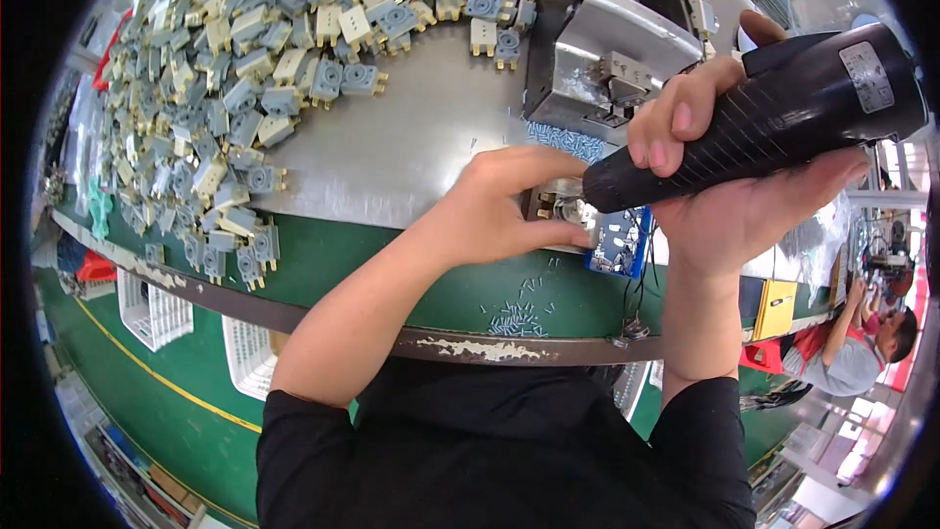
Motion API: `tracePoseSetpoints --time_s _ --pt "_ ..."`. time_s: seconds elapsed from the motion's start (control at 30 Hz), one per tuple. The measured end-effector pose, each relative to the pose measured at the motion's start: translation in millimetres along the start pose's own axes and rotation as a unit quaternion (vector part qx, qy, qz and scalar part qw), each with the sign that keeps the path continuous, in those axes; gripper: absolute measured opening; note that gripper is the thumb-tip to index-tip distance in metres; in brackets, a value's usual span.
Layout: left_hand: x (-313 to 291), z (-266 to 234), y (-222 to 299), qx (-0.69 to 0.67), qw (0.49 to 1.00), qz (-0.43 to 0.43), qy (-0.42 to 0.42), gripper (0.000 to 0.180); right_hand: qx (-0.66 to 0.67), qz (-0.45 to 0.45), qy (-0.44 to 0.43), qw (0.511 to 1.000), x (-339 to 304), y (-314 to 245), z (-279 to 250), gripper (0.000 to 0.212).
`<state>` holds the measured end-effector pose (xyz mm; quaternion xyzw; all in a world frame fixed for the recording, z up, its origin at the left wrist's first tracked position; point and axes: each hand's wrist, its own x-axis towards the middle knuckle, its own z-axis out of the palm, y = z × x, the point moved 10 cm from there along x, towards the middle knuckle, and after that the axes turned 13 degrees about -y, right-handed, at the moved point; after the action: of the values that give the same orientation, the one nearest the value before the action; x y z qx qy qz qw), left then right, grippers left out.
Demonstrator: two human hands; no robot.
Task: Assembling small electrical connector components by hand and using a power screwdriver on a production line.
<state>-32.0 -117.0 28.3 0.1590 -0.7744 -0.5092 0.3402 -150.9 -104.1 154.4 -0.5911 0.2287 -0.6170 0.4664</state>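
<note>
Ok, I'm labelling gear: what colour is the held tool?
The tool is black, clearest in the head view.

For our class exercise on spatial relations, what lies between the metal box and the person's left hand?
In the head view, a pile of small bluish screws lies between the metal box and the left hand.

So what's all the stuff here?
Wide bench: one, silver and green, centre
Blocky plastic parts with metal prongs: very many, grey and cream, upper left
Open metal box: one, silver, upper right
Tiny metal screws: two piles, bluish silver, by box and bench edge
Thick tapered tool: one, black, right side
Small boxy object: one, blue and silver, beside tool
Slatted plastic crates: at least two, white, left floor
Flat rectangle: one, yellow, right bench
Another person: one, grey shirt, far right
Left hand: one, bare, near tool tip
Right hand: one, bare, gripping tool
</note>
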Motion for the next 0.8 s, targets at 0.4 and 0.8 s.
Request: tracePoseSetpoints --time_s 0.4,0.8 --pt "2.6 21.6 -22.4 0.061 0.992 -0.055 -0.100 0.031 -0.158 0.075 -0.069 0.982 -0.9 27.0 3.6 0.121" --pt "2.9 21.9 -23.8 0.071 0.991 -0.059 -0.096 0.030 -0.150 0.114 -0.016 0.982 -8.9 40.1 2.5 0.121"
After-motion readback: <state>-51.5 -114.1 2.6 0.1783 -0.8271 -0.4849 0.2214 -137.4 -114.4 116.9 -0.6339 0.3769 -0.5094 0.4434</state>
